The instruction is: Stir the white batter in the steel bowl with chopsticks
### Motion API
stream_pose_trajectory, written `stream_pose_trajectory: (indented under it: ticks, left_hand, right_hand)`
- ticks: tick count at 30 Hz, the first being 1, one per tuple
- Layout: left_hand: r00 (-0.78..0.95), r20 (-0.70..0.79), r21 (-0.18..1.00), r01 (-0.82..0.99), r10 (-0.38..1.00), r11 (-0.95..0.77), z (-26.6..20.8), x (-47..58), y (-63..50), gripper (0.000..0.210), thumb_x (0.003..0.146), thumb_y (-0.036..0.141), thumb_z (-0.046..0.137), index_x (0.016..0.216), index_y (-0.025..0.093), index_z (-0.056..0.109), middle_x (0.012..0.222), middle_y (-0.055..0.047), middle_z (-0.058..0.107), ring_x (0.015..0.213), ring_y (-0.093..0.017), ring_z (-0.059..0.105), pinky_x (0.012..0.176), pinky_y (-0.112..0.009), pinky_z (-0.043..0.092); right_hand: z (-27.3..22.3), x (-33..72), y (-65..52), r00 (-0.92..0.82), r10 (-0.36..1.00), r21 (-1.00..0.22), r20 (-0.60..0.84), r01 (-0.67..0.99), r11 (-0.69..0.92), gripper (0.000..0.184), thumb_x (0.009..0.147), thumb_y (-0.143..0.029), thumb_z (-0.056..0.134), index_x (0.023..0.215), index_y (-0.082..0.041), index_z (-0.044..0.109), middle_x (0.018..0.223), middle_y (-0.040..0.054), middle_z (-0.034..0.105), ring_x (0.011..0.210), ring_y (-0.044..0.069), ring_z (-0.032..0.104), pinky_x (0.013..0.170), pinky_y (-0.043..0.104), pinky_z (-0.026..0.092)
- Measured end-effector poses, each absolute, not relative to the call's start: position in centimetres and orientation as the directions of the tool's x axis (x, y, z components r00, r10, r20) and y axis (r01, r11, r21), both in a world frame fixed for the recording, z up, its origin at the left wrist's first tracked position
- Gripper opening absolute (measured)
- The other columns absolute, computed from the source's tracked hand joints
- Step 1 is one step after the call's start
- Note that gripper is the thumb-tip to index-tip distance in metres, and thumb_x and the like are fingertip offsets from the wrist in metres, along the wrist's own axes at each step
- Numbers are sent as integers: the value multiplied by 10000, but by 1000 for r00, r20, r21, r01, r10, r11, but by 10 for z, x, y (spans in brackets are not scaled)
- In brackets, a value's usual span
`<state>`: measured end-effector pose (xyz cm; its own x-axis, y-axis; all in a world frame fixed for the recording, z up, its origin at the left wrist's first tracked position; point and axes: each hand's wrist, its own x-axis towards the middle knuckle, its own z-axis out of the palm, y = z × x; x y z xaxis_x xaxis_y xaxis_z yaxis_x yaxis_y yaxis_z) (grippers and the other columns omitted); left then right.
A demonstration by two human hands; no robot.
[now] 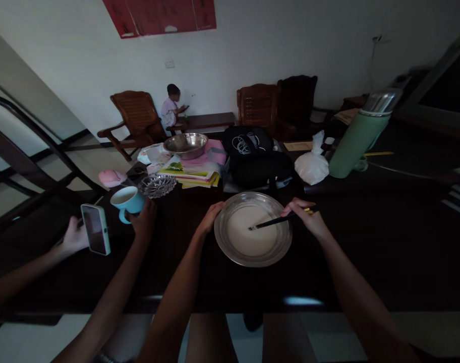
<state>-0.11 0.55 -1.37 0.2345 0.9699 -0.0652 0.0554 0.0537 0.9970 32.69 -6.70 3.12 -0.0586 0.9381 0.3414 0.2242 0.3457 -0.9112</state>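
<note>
A round metal bowl (223, 242) stands on the dark table in front of me, holding a pale, milky liquid (245, 244). My left hand (212, 217) grips the bowl's left rim. In my right hand (303, 214) is a pair of dark chopsticks (273, 221), held at a slant over the bowl's right edge. Their tips reach the liquid near the middle of the bowl. Just beyond the bowl on the right sits a knotted plastic bag of white powder (311, 165).
Left of me, another person's hands hold a phone (96, 229) and a blue mug (127, 201). A glass dish (158, 185), books (194, 175), a second metal bowl (186, 146), a black bag (258, 161) and a green flask (358, 141) line the far side. Someone sits by the wall.
</note>
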Motion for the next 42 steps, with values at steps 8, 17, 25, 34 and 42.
stream_pose_trajectory:
  ticks: [8,17,25,34,42]
  left_hand:
    - [258,-41,999,42,965,32,-11,0,5,420,737,560,674,661,174,527,620,44,483,601,-117,427,566,-239,366]
    - [234,-66,996,72,970,51,-11,-1,5,426,728,578,655,653,189,499,605,49,455,598,-121,409,554,-242,343]
    - [252,-51,998,44,966,42,-4,3,2,423,705,574,684,656,179,540,627,37,509,627,-130,454,591,-247,400]
    - [241,-77,997,10,967,76,-4,5,3,396,697,545,712,678,173,576,636,33,545,636,-140,476,605,-253,403]
    - [252,-79,997,3,964,81,-7,3,3,407,724,550,701,682,165,574,642,34,540,633,-131,473,597,-243,390]
  right_hand:
    - [31,322,-70,-204,933,-926,297,177,334,483,866,-658,615,691,-240,782,694,49,729,691,206,668,686,331,503]
    - [30,332,-69,-64,954,-943,292,150,299,490,889,-640,596,646,-245,757,618,30,711,654,201,661,711,338,503]
    - [37,324,-69,-177,923,-889,342,259,379,431,867,-641,629,756,-263,803,780,52,770,806,227,690,793,366,520]
    - [37,329,-70,-106,963,-955,247,139,261,517,826,-705,624,641,-234,733,576,26,703,607,206,666,685,350,532]
    - [38,336,-68,-15,948,-923,319,220,315,467,840,-660,646,674,-237,755,659,35,747,706,217,693,771,358,524]
